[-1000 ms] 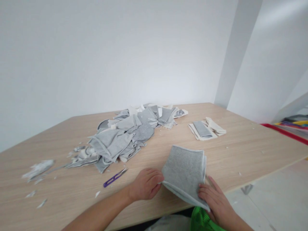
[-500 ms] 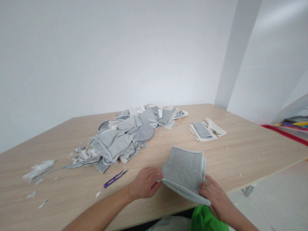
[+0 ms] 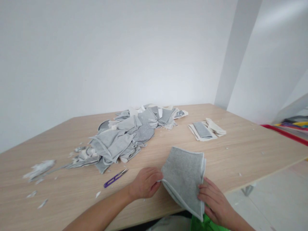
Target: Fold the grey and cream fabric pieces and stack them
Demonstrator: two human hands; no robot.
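Observation:
A grey knitted fabric piece (image 3: 184, 175) with pale edges lies partly on the table, its near corner hanging past the front edge. Its left corner is pinched in my left hand (image 3: 148, 183), fingers closed. My right hand (image 3: 215, 199) grips the right side, fingers over the top and thumb beneath. Left of my left hand lies a pair of purple-handled thread snips (image 3: 115, 178), its blades pointing away to the right.
A heap of grey, white and striped fabric pieces (image 3: 120, 138) spreads over the table's middle and back. Folded pieces (image 3: 203, 131) lie at the right. White scraps (image 3: 39, 168) lie at the left. Something green (image 3: 209, 223) shows below the front edge.
My right hand has drawn the fabric's near right corner toward me, so it hangs lower over the table edge. My left hand keeps its hold in the same place.

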